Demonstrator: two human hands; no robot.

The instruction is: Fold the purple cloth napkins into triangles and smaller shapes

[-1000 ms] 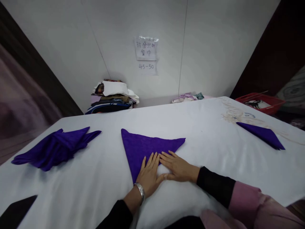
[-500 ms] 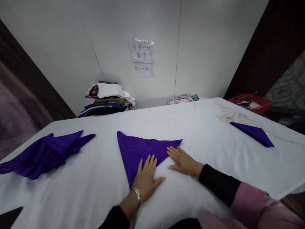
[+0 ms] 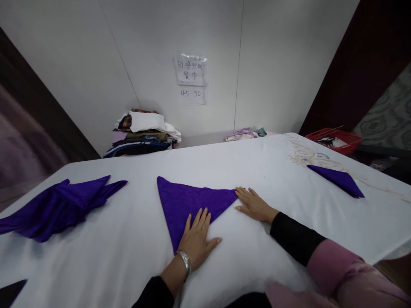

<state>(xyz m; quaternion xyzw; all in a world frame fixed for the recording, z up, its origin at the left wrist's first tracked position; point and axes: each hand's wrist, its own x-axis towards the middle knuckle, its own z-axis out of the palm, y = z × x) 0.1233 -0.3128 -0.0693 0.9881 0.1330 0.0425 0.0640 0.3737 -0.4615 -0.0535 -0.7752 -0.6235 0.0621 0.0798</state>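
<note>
A purple napkin (image 3: 189,199), folded to a triangle, lies flat on the white tablecloth (image 3: 205,162) in front of me. My left hand (image 3: 195,239) rests palm down on its near edge, fingers outstretched, with a silver bracelet at the wrist. At the triangle's right corner, my right hand (image 3: 253,205) lies flat with its fingers over the tip, hiding most of that corner. Neither hand grips anything.
Crumpled purple cloths (image 3: 64,205) lie at the left. A narrow folded purple napkin (image 3: 338,179) is on the right. Behind the table are a clothes stack (image 3: 141,132), a small cloth heap (image 3: 245,134) and a red basket (image 3: 348,143). A paper sign (image 3: 191,79) hangs on the wall.
My right hand has slid right and slightly away from me along the napkin's edge to its right corner. My left hand has stayed in place on the napkin.
</note>
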